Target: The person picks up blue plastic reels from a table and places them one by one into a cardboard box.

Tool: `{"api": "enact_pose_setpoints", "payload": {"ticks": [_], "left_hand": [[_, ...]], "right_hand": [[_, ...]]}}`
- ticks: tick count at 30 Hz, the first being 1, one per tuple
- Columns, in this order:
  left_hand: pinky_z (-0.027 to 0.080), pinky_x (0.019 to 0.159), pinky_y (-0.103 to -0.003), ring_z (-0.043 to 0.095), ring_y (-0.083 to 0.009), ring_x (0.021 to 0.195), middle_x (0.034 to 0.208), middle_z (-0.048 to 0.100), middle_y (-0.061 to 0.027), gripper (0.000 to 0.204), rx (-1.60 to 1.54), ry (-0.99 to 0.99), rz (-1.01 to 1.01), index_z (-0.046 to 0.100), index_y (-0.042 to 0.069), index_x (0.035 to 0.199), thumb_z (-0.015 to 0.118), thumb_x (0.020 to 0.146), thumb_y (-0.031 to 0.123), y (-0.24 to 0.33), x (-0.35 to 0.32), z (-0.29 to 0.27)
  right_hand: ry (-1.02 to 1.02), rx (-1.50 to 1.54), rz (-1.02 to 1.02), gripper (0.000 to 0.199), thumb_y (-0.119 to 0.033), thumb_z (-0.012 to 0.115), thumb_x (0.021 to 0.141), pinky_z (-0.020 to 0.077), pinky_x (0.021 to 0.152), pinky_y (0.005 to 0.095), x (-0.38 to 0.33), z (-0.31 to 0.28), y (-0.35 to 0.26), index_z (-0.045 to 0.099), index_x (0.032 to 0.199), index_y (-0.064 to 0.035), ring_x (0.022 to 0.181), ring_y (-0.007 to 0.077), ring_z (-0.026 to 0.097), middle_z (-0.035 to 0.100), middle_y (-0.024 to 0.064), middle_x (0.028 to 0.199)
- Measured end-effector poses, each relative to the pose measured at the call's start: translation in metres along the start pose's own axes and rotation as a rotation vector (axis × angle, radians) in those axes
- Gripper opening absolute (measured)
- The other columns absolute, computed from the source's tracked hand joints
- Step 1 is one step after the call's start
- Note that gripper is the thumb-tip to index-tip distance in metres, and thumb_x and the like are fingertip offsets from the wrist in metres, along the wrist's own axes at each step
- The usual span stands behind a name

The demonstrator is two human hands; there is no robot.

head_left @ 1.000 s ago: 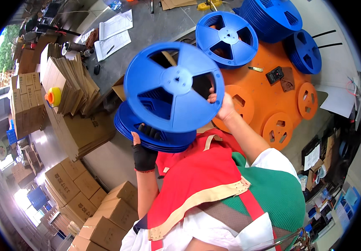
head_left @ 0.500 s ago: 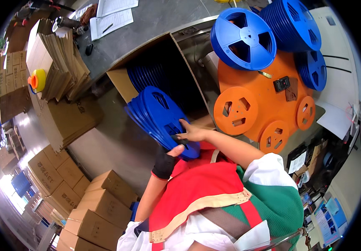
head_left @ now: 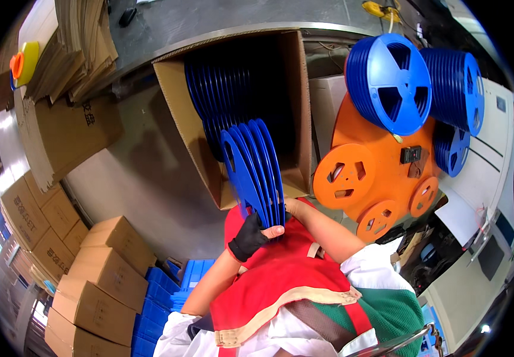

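Between my hands is a small bundle of blue plastic reels [head_left: 255, 160], standing on edge and slightly fanned at the top. My left hand [head_left: 252, 239], in a black fingerless glove, grips the bundle's lower near edge, thumb across the rims. My right hand [head_left: 291, 208] is closed on the right side; its fingers are partly hidden by the reels. The bundle's far end reaches into the mouth of an open cardboard box [head_left: 179, 113]. Inside the box, more blue reels [head_left: 216, 83] stand in a row along the left; the right part is dark.
On the right, an orange turntable-like stand [head_left: 352, 128] carries stacks of blue reels [head_left: 398, 83] and orange discs [head_left: 343, 177]. Flattened cardboard [head_left: 84, 47] leans at the left, with a yellow tape roll [head_left: 27, 62] beside it. Closed cartons [head_left: 108, 273] and blue crates [head_left: 152, 309] stand lower left.
The reel bundle has turned from lying tilted, flat face up, to upright on edge, in line with the box. My right hand has moved from the top face to its right side.
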State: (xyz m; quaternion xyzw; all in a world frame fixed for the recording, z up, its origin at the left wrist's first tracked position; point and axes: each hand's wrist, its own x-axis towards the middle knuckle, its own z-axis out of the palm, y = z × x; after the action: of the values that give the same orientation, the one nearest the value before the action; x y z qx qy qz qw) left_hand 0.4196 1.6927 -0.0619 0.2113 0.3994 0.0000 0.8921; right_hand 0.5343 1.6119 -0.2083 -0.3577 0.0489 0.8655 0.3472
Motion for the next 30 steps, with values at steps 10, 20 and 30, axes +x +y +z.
{"api": "enact_pose_setpoints", "payload": {"ticks": [10, 20, 30], "left_hand": [[0.039, 0.092, -0.031, 0.053, -0.0179, 0.103, 0.108, 0.056, -0.0080, 0.047, -0.067, 0.192, 0.185, 0.045, -0.002, 0.120, 0.063, 0.081, 0.018, 0.034, 0.011, -0.011], [0.042, 0.090, -0.031, 0.054, -0.0188, 0.101, 0.107, 0.057, -0.0115, 0.050, -0.174, 0.419, 0.160, 0.039, -0.003, 0.123, 0.062, 0.081, 0.011, -0.018, 0.001, -0.052], [0.043, 0.087, -0.030, 0.055, -0.0158, 0.096, 0.103, 0.059, -0.0088, 0.045, -0.242, 0.481, 0.176, 0.043, -0.002, 0.119, 0.063, 0.081, 0.010, -0.022, 0.004, -0.063]], "right_hand": [[0.124, 0.006, -0.010, 0.081, -0.035, 0.068, 0.070, 0.0427, 0.086, 0.0322, 0.006, -0.017, -0.035, 0.019, 0.129, -0.0093, 0.111, 0.0215, 0.043, 0.043, 0.0116, 0.121], [0.387, -0.022, -0.324, 0.062, -0.037, 0.061, 0.076, 0.0445, 0.083, 0.0317, 0.017, -0.053, -0.164, 0.031, 0.122, -0.0087, 0.104, 0.0197, 0.048, 0.049, 0.0095, 0.113], [0.407, 0.009, -0.395, 0.046, -0.039, 0.054, 0.082, 0.0462, 0.081, 0.0312, 0.063, -0.069, -0.200, 0.044, 0.115, -0.0081, 0.097, 0.0180, 0.053, 0.056, 0.0073, 0.105]]}}
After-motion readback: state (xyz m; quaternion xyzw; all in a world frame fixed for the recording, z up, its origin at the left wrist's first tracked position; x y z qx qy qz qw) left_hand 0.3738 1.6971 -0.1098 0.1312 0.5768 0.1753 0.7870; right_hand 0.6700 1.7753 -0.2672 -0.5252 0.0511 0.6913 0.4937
